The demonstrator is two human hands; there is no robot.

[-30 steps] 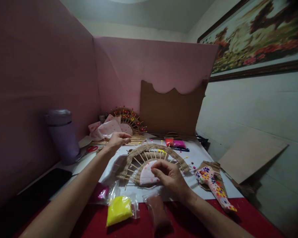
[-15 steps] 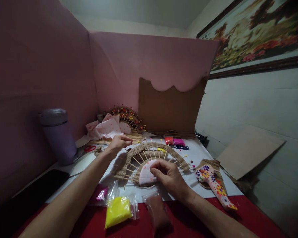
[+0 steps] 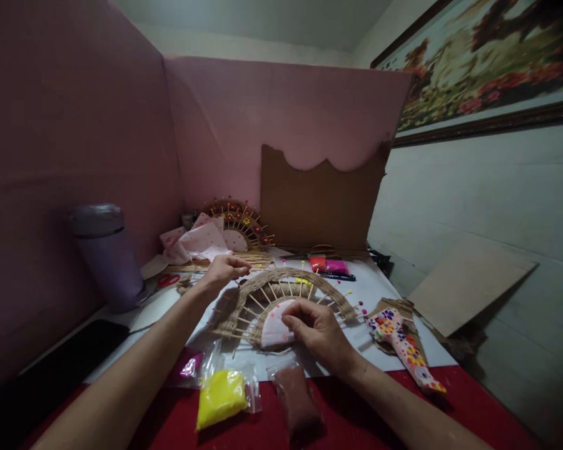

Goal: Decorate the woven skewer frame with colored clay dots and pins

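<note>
In front of me stands a half-round fan (image 3: 284, 275) of woven twine on thin wooden sticks, with a half-circle of pale dotted fabric (image 3: 276, 325) at its centre. Small coloured balls tip several sticks along the top and right. My left hand (image 3: 225, 270) is at the fan's upper left, its fingers closed in a pinch near a stick end; what they hold is too small to make out. My right hand (image 3: 316, 328) is in front of the fabric, thumb and forefinger pinched together. Anything between those fingertips is hidden. A roll of twine (image 3: 281, 291) shows behind the sticks.
Nearest me lie bags of yellow clay (image 3: 223, 399) and brown clay (image 3: 298, 397). A purple tumbler (image 3: 107, 259) and red-handled scissors (image 3: 167, 280) are left; a flowered fabric piece (image 3: 403, 350) is right. A second decorated fan (image 3: 241, 219) and cardboard (image 3: 319, 203) stand behind.
</note>
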